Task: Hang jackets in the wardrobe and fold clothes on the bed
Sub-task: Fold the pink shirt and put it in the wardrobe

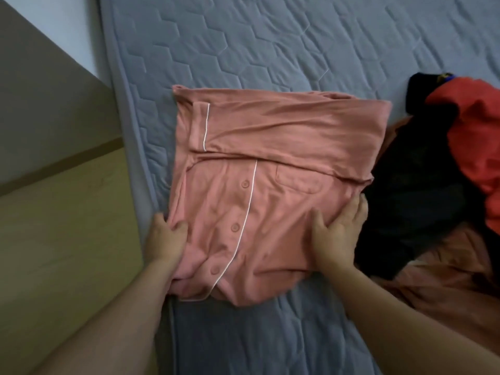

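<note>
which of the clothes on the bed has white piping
The pink button-up top under both hands, folded flat on the blue mattress. The dark garment and red garment heaped to its right show none.

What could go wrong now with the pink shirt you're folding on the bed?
1. The pink shirt lies close to the bed edge by the left hand, so a pull might drag it off.
2. The near hem is bunched, so the next fold could trap creases.
3. The right hand presses beside the heap of dark and red clothes; the folded shirt might snag or mix with it.
</note>
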Demonstrator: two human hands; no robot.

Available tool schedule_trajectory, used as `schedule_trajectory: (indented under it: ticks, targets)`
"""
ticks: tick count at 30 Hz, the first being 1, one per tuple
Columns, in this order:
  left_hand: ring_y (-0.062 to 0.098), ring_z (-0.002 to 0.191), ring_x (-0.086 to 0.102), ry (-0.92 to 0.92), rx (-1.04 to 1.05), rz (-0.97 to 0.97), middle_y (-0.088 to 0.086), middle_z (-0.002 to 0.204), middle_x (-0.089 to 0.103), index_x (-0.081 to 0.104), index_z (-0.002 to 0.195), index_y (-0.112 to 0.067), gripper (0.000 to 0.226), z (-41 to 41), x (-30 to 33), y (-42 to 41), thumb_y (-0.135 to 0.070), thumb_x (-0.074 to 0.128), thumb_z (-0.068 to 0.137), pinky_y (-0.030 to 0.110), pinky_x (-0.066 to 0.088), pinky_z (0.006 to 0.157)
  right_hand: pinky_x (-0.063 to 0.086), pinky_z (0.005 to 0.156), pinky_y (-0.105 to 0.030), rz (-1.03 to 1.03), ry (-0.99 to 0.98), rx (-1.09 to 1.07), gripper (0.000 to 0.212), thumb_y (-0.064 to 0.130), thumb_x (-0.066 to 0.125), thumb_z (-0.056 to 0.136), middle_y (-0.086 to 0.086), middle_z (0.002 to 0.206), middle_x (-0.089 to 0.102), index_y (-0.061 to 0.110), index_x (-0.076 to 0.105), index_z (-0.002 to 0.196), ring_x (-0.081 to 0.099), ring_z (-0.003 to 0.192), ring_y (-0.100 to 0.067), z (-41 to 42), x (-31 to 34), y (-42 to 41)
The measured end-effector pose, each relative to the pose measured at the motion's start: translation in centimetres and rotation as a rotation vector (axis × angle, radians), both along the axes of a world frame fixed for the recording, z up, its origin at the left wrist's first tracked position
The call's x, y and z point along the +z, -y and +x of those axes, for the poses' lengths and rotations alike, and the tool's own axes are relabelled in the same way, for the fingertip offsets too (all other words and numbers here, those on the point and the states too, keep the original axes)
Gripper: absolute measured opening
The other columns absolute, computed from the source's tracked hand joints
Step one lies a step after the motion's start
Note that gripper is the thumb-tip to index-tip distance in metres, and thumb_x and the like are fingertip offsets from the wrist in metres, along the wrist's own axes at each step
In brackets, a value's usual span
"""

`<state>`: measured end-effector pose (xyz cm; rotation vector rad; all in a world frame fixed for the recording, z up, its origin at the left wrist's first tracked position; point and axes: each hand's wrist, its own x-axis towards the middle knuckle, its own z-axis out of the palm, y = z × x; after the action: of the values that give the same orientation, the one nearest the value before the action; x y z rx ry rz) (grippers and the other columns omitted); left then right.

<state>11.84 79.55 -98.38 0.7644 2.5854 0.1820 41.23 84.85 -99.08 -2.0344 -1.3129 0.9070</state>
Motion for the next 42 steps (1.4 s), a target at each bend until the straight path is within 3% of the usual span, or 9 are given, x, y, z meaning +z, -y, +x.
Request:
schedule_trajectory:
  ticks: [7,11,13,16,25,27,30,36,42]
  targets:
    - [0.029,0.089,0.069,0.520,0.096,0.105,0.011,0.088,0.073,0.069,0.092,-0.007,0.030,-0.1,2.7,7.9,-0.033,0.066,0.078,0.043,0.054,0.084,0.041,0.105,-0.041,-0.441,-0.499,-0.322,0.082,0.017,0.080,0.071,-0.009,0.131,0.047,0.016,0.039,0.142,0.051,0.118,-0.026,-1.4,0.9,7.4]
    - [0.023,0.099,0.066,0.622,0.060,0.319,0.008,0.104,0.072,0.067,0.104,-0.013,0.020,0.5,5.2,7.9,-0.028,0.057,0.096,0.029,0.051,0.084,0.041,0.103,-0.038,-0.401,-0.229,0.091,0.038,0.023,0.075,0.078,-0.008,0.118,0.046,0.013,0.064,0.114,0.050,0.112,-0.025,-1.1,2.9,6.2]
    - [0.028,0.093,0.067,0.872,0.265,0.381,0.014,0.106,0.071,0.065,0.112,-0.011,0.028,1.0,6.6,7.9,-0.032,0.056,0.096,0.042,0.054,0.086,0.054,0.081,-0.043,-0.307,-0.359,0.084,0.006,0.016,0.066,0.082,-0.013,0.094,0.061,0.011,0.068,0.083,0.062,0.087,-0.029,-1.1,5.5,4.9]
    - [0.031,0.063,0.066,1.172,0.581,0.203,0.019,0.079,0.069,0.070,0.095,-0.007,0.039,0.1,8.5,9.0,-0.044,0.059,0.089,0.040,0.057,0.061,0.050,0.052,-0.031,-0.469,-0.478,0.072,0.024,0.022,0.062,0.083,-0.008,0.055,0.061,0.005,0.064,0.066,0.059,0.053,-0.024,0.1,8.5,3.5]
    - [0.022,0.087,0.067,1.041,0.599,0.025,0.005,0.093,0.074,0.067,0.110,-0.014,0.036,0.8,8.1,16.7,-0.027,0.070,0.077,0.034,0.049,0.077,0.053,0.070,-0.033,-1.474,-0.197,0.575,0.036,0.024,0.075,0.074,-0.010,0.103,0.065,0.009,0.064,0.105,0.064,0.080,-0.023,5.4,10.5,8.9]
    - [0.029,0.104,0.064,0.853,0.708,0.136,0.010,0.113,0.069,0.063,0.120,-0.010,0.037,0.9,7.9,17.4,-0.019,0.066,0.084,0.038,0.046,0.092,0.051,0.084,-0.037,-1.476,-0.148,0.600,0.022,0.025,0.063,0.085,-0.008,0.108,0.067,0.011,0.068,0.101,0.062,0.095,-0.023,5.4,10.6,10.1]
    - [0.028,0.091,0.061,0.701,0.865,0.252,0.011,0.106,0.066,0.063,0.114,-0.008,0.029,0.9,8.8,16.4,-0.010,0.061,0.085,0.034,0.050,0.071,0.046,0.087,-0.040,-1.373,-0.524,0.284,0.027,0.026,0.052,0.085,-0.014,0.096,0.068,0.006,0.069,0.092,0.063,0.088,-0.030,5.9,11.4,9.4]
    - [0.020,0.067,0.056,0.826,1.038,0.481,0.008,0.083,0.060,0.060,0.092,-0.013,0.023,1.1,12.6,7.7,-0.005,0.039,0.086,0.026,0.050,0.050,0.054,0.038,-0.037,-0.773,-0.954,-0.672,0.028,0.025,0.040,0.097,-0.012,0.063,0.063,0.004,0.055,0.085,0.062,0.040,-0.018,7.9,14.4,2.9]
    - [0.017,0.069,0.059,0.876,0.873,0.598,0.014,0.103,0.060,0.059,0.094,-0.006,0.023,0.9,15.4,-4.8,-0.001,0.037,0.093,0.022,0.052,0.045,0.054,0.039,-0.034,-0.515,-1.068,-0.734,0.025,0.022,0.035,0.100,-0.011,0.080,0.057,0.004,0.051,0.098,0.057,0.061,-0.014,7.8,16.6,-7.0]
